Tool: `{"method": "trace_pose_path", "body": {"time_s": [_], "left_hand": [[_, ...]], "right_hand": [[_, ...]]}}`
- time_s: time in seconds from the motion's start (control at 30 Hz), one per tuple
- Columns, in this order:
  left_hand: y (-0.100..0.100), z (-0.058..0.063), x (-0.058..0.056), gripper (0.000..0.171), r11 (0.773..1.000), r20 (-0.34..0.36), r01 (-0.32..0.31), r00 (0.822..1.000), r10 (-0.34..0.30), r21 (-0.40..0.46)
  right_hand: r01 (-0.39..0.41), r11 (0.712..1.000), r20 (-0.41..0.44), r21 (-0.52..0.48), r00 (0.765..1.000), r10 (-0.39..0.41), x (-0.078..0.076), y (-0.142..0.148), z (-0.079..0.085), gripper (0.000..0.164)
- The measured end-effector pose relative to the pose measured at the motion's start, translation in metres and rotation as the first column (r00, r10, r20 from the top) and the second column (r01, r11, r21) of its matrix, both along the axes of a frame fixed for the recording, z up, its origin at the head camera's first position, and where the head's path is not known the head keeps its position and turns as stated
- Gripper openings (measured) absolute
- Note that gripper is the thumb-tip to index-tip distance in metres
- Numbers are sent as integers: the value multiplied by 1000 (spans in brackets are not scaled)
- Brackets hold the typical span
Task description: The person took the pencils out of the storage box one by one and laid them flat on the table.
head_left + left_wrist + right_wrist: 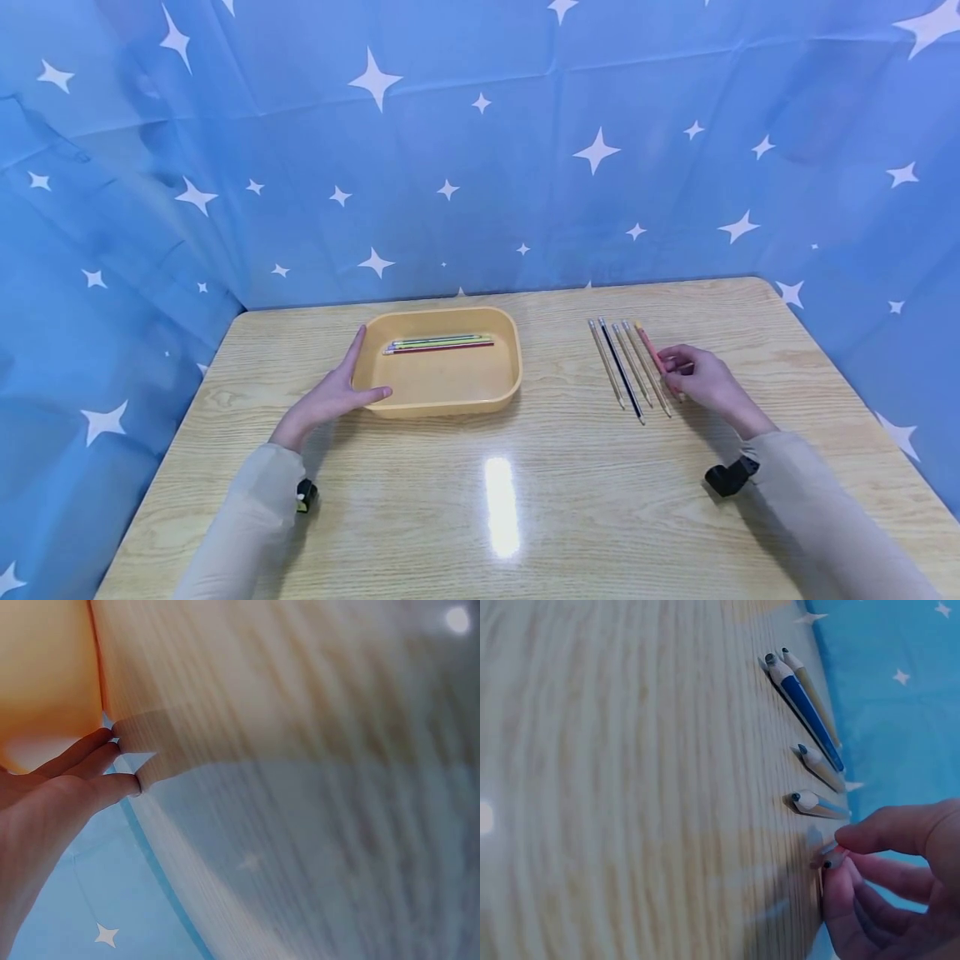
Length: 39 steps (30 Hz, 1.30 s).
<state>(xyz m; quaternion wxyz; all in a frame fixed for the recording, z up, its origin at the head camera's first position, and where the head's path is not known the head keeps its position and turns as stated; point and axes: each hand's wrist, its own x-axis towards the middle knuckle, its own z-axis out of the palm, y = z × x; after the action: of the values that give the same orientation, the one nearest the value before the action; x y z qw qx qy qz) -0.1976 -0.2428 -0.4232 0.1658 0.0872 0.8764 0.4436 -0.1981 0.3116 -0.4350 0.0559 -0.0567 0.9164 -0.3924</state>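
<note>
At the right side of the table, my right hand (701,379) pinches a red pencil (649,348) between thumb and fingers. In the right wrist view its sharpened tip (832,861) pokes out below the thumb. Left of it lie several pencils in a loose row: a dark blue one (621,371) and wood-coloured ones, such as the nearest (647,367). My left hand (337,392) rests against the left side of a tan tray (517,358), fingers straight along its outside and thumb over the front-left rim. Inside the tray lie several pencils, including a maroon one (442,347).
The wood-grain table (585,517) bears the tray left of centre and the pencil row to the right. A blue curtain (480,150) with white stars hangs behind it and along both sides.
</note>
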Motion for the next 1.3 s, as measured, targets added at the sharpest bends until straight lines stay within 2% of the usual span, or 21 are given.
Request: {"method": "trace_pose_path", "body": {"time_s": [0.27,0.6,1.13,1.3], "left_hand": [[1,0,1,114,999,-10,20,1000,-20,26],[1,-2,1,114,1000,-18,11,1000,-11,11],[1,-2,0,113,1000,-14,13,1000,-13,14],[0,-2,1,112,1000,-10,9,1000,-9,9]], "right_hand": [[10,1000,-31,29,999,-9,-1,0,-3,33],[-7,996,-44,85,999,11,1,-1,0,33],[18,998,-35,59,999,-16,4,1,5,35],[6,1000,-59,7,998,-6,1,-10,11,35]]}}
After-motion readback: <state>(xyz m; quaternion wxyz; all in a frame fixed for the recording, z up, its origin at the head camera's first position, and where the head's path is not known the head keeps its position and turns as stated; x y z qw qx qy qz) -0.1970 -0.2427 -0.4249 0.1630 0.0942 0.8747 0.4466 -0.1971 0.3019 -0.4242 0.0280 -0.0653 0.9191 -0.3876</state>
